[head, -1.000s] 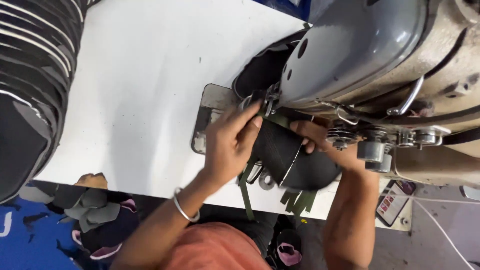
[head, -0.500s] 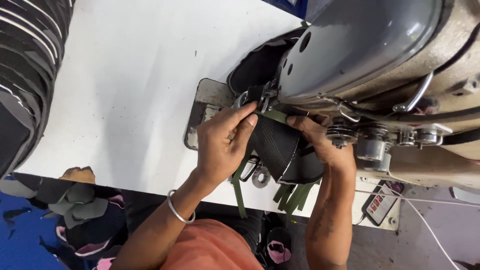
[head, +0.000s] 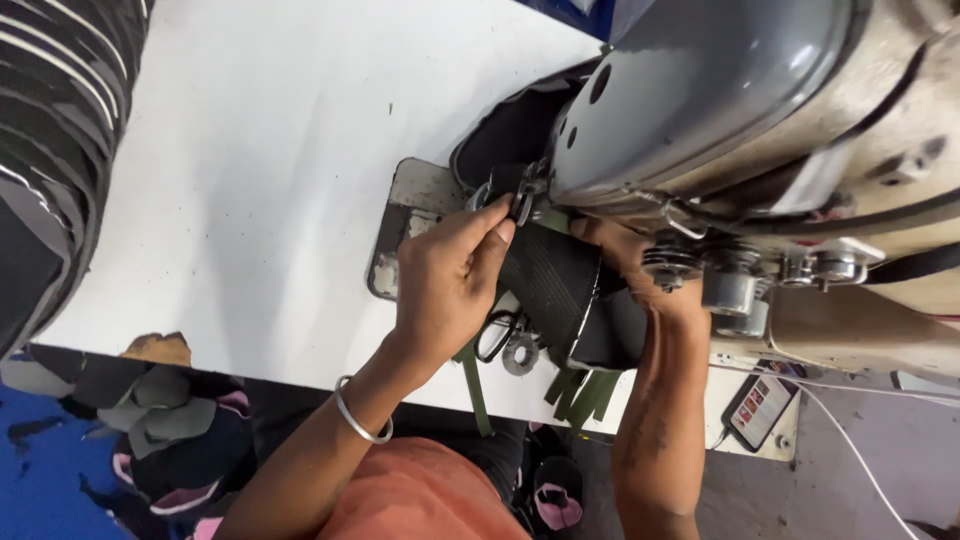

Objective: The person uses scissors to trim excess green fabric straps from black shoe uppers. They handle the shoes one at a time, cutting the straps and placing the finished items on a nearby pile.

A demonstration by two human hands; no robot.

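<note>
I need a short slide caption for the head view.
Left hand and right hand hold black fabric piece under grey sewing machine.

Both hands, left hand [head: 450, 285] and right hand [head: 630, 255], pinch a black shoe upper [head: 560, 290] under the grey sewing machine [head: 700, 90] on the white counter [head: 250, 150]; olive straps [head: 580, 392] hang below.

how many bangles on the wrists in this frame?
1: a silver bangle on the left wrist, below the left hand that holds the black piece. The right wrist shows none; its far side is hidden.
</note>
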